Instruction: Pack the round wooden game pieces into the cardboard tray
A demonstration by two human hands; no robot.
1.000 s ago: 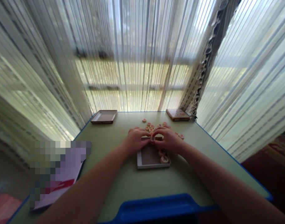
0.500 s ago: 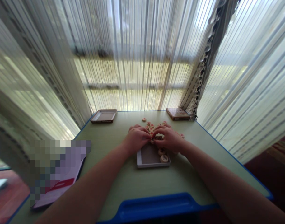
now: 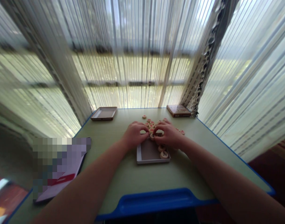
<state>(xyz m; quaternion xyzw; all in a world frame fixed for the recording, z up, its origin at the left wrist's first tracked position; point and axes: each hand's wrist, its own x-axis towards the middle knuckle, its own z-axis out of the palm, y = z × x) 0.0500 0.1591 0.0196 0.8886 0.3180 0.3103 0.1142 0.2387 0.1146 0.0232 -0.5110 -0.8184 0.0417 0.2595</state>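
I have the left hand [image 3: 133,133] loosely curled, thumb near fingertips, and the right hand [image 3: 170,133] arched half open beside a round, pale wooden disc with a black marking [image 3: 152,137], at the far end of a shallow, white-walled tray [image 3: 148,152] on the pale green tabletop [image 3: 123,175]. I can't tell whether either grips anything.

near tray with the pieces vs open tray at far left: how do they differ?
Walls: the near tray's are whitish; the far-left tray's outer walls are brown.
Place: the near tray sits mid-table, with round pieces in it; the far-left tray sits by the table's far left corner.
Shared: both are open-topped, rectangular, brownish-floored and lie flat.
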